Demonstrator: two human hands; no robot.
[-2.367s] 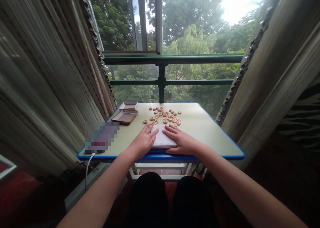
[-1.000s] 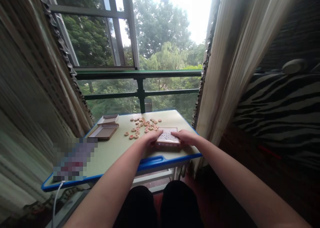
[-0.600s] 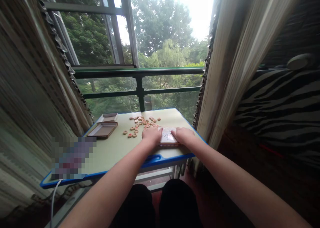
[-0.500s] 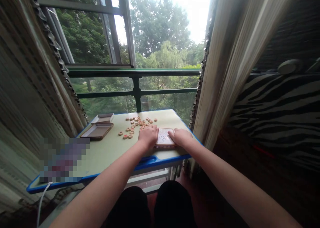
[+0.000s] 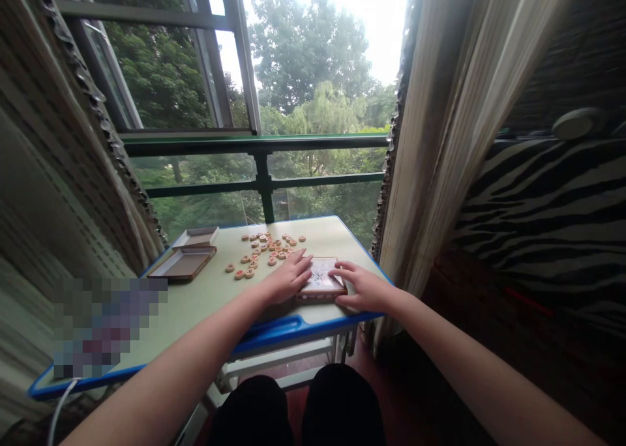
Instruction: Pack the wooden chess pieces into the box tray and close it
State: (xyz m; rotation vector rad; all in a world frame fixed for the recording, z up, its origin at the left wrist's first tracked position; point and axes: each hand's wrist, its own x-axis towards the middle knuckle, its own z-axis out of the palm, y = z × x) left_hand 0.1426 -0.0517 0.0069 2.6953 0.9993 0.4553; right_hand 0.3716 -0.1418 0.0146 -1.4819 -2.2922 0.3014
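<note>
A flat rectangular box [image 5: 321,278] with a pale printed top and a brown edge lies near the front right of the table. On its left side rests my left hand [image 5: 289,278], fingers stretched out and spread. My right hand [image 5: 360,285] is at the box's right side, also open, its fingertips over the top's edge. Just beyond the box and to its left, several round wooden xiangqi pieces [image 5: 264,247] are scattered. My left hand covers part of the box's left edge.
The pale table [image 5: 195,315] has a blue rim and a blue front groove [image 5: 276,327]. An open box [image 5: 186,263] with a second tray [image 5: 196,237] behind it sits at the far left. A pixelated object [image 5: 110,328] with a white cable [image 5: 61,410] lies at the left. Curtains [image 5: 430,139] flank the window.
My hands have loosened from gripping the box's sides to lying open with fingers spread. The camera view has shifted slightly. The pieces look unmoved on the table.
</note>
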